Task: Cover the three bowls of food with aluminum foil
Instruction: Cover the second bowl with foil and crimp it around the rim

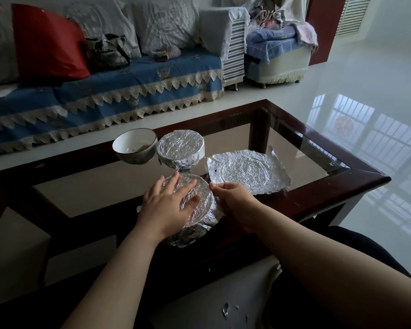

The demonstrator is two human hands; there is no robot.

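Observation:
Three bowls stand on a glass-topped table (318, 148). The nearest bowl (199, 210) is wrapped in aluminum foil; my left hand (169, 205) lies flat on its top and my right hand (233, 198) presses the foil against its right side. Behind it a second foil-covered bowl (180, 148) stands upright. To its left a white bowl (134, 148) with a dark rim is uncovered and shows some food inside. A loose crinkled foil sheet (247, 172) bearing a round imprint lies flat to the right.
The table has a dark wooden frame (356, 181). A sofa with a blue cover (105, 96), a red cushion (48, 43) and a bag stands behind it. Small foil scraps (226, 308) lie on my lap. Glossy white floor extends right.

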